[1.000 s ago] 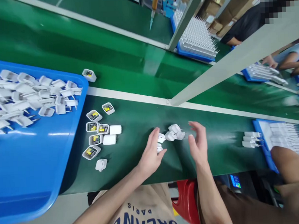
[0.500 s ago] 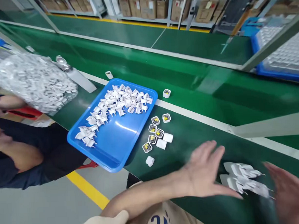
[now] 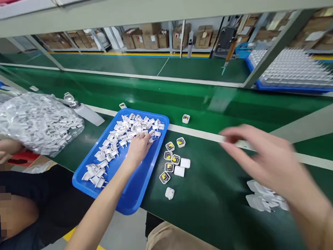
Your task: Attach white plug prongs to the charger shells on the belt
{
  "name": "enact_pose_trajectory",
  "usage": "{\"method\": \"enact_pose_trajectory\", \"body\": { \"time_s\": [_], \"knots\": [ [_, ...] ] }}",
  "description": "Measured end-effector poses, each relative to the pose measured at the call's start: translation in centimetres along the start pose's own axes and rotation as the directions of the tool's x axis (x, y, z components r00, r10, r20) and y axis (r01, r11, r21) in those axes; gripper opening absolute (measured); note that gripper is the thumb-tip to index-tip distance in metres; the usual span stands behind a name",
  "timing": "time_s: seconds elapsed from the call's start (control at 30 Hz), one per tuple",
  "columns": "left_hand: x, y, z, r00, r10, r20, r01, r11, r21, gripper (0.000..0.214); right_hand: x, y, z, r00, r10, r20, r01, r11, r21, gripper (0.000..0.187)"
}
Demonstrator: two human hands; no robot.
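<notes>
My left hand [image 3: 140, 149] reaches into the blue tray [image 3: 122, 203], its fingers closed at a white two-pin plug [image 3: 151, 139]; the fingertips are partly hidden. Around it lie many more white plugs [image 3: 112, 139], heaped along the tray's far and left sides. Over the table at the right, my right hand [image 3: 257, 154] is raised and slightly blurred, thumb and forefinger curved with a small gap and nothing visible between them. Beneath that wrist lies a pile of white plug pieces [image 3: 263, 198], partly covered.
Small white housings with black-and-yellow insides [image 3: 169, 167] stand right of the tray, beside blank white blocks [image 3: 179, 171] and a loose white piece [image 3: 169, 193]. A plastic bag of white parts [image 3: 38, 122] and a white bottle [image 3: 88, 115] lie left. A co-worker's arm [image 3: 16, 210] is at far left.
My left hand has moved from the right-hand pile into the tray. My right hand has risen leftward from beside that pile, its fingers curling. The view has tilted up.
</notes>
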State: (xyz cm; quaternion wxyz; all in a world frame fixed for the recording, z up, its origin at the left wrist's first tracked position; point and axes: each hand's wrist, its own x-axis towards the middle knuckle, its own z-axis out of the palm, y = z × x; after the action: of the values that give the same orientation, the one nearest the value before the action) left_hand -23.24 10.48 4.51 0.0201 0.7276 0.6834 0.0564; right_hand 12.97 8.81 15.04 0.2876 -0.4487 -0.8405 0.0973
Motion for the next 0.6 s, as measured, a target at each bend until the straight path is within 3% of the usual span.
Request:
{"method": "enact_pose_trajectory", "body": {
  "time_s": [0.03, 0.1, 0.17, 0.23, 0.3, 0.4, 0.47, 0.53, 0.6],
  "knots": [
    [-1.0, -0.1, -0.5, 1.0, 0.001, -0.014, -0.001, 1.0, -0.006, 0.008, 2.9, 0.1, 2.1, 0.993, 0.028, 0.115, -0.025, 0.999, -0.03, 0.025],
    [-3.3, -0.2, -1.6, 0.998, -0.008, -0.069, 0.004, 0.999, -0.049, 0.01, 8.2, 1.0, 6.6, 0.942, 0.206, 0.266, -0.158, 0.969, -0.19, 0.035],
    [-6.1, 0.1, -2.8, 0.987, -0.034, -0.157, 0.007, 0.985, -0.171, 0.016, 12.0, 2.5, 10.6, 0.916, 0.26, 0.305, -0.183, 0.948, -0.261, 0.043],
    [-8.8, 1.0, -3.6, 0.97, -0.085, -0.228, -0.004, 0.932, -0.362, 0.022, 13.9, 3.9, 12.9, 0.9, 0.261, 0.348, -0.162, 0.943, -0.29, 0.036],
    [-11.3, 2.5, -4.0, 0.966, -0.149, -0.21, 0.007, 0.831, -0.556, 0.023, 13.7, 4.6, 13.3, 0.892, 0.238, 0.384, -0.126, 0.947, -0.295, 0.028],
    [-14.1, 5.4, -3.4, 0.978, -0.204, -0.04, 0.093, 0.602, -0.793, 0.018, 9.3, 4.2, 11.5, 0.886, 0.186, 0.424, -0.071, 0.96, -0.273, 0.028],
    [-15.2, 7.3, -2.5, 0.982, -0.173, 0.077, 0.143, 0.416, -0.898, 0.014, 4.2, 3.2, 9.9, 0.888, 0.134, 0.44, -0.041, 0.976, -0.215, 0.028],
    [-15.9, 9.0, -1.3, 0.982, -0.114, 0.149, 0.174, 0.259, -0.95, 0.013, -1.6, 1.9, 8.9, 0.917, 0.043, 0.396, -0.023, 0.998, -0.054, 0.027],
    [-16.1, 10.6, -0.2, 0.979, -0.07, 0.191, 0.2, 0.181, -0.963, 0.013, -7.1, 0.7, 8.7, 0.919, 0.066, 0.39, -0.059, 0.998, -0.031, 0.029]
  ]
}}
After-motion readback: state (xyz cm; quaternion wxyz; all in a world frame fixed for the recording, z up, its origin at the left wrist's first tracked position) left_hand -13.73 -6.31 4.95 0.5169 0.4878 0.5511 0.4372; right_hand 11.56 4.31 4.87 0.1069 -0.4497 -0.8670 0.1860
